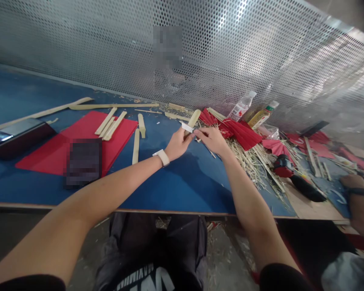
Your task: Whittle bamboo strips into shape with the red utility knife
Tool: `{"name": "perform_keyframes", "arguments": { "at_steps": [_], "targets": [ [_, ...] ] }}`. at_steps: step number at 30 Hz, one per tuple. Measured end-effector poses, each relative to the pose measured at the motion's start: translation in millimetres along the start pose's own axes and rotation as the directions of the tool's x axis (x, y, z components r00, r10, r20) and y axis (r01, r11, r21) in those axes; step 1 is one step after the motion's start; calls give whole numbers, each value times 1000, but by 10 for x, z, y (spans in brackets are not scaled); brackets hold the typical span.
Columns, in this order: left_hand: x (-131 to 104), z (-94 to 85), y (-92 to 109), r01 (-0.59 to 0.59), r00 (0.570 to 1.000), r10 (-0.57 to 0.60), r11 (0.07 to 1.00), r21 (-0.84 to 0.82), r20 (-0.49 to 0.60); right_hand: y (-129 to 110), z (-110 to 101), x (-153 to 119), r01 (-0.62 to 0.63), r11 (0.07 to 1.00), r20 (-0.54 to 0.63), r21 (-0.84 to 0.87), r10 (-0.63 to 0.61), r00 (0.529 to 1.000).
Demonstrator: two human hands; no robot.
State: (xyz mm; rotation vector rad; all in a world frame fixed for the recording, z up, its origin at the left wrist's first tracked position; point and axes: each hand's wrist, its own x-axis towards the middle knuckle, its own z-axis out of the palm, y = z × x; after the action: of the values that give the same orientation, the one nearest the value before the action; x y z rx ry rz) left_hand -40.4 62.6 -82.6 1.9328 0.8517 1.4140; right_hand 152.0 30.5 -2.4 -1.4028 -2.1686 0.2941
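Observation:
My left hand (pixel 180 142) is closed around the lower part of a pale bamboo strip (pixel 194 117), whose rounded end points up and away. A small white blade-like piece (pixel 183 126) lies across the strip at my left fingers. My right hand (pixel 210 138) meets the left one, its fingers pinched on a small dark-ended tool (pixel 193 131) against the strip. Which hand bears the white piece is hard to make out. Left of my hands, two short bamboo pieces (pixel 141 125) lie on the blue table (pixel 182 182).
Red sheets (pixel 57 149) carry bamboo pieces (pixel 111 125) and a dark pixelated object (pixel 83 162). Rightward are shavings (pixel 245 161), red paper (pixel 245 135), two bottles (pixel 242 106), a red-black tool (pixel 283 165) and another person's hand (pixel 354 182). A perforated metal screen (pixel 115 52) stands behind.

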Motion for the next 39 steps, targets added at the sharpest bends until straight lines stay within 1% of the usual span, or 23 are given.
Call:
{"name": "perform_keyframes", "arguments": {
  "at_steps": [2,6,11,14,17,23,26,30,39],
  "targets": [
    [4,-16,9,0,1000,1,1000,20,-24,-23,43,7,-20,1000,-26,14,21,999],
    [23,-45,55,-11,998,13,1000,28,-67,-73,103,21,-47,994,-65,98,53,996],
    [49,-90,88,-10,994,20,996,93,-103,-116,116,17,-65,987,-83,150,78,993],
    [58,-109,98,-18,993,32,993,120,-118,-129,131,10,-67,985,-118,157,86,989],
    [62,-108,116,-15,990,34,990,139,-137,-141,171,10,-78,983,-143,168,102,984],
    [68,-79,155,-3,981,39,983,185,-190,-159,266,21,-83,962,-213,261,141,967],
    [69,-74,168,-4,977,45,982,191,-210,-171,298,23,-81,957,-243,278,151,958],
    [74,-83,181,-2,973,45,983,183,-228,-189,335,24,-89,942,-251,322,175,952],
    [97,-121,233,34,966,15,982,183,-257,-203,428,34,-94,911,-299,402,227,927]
  ]
}}
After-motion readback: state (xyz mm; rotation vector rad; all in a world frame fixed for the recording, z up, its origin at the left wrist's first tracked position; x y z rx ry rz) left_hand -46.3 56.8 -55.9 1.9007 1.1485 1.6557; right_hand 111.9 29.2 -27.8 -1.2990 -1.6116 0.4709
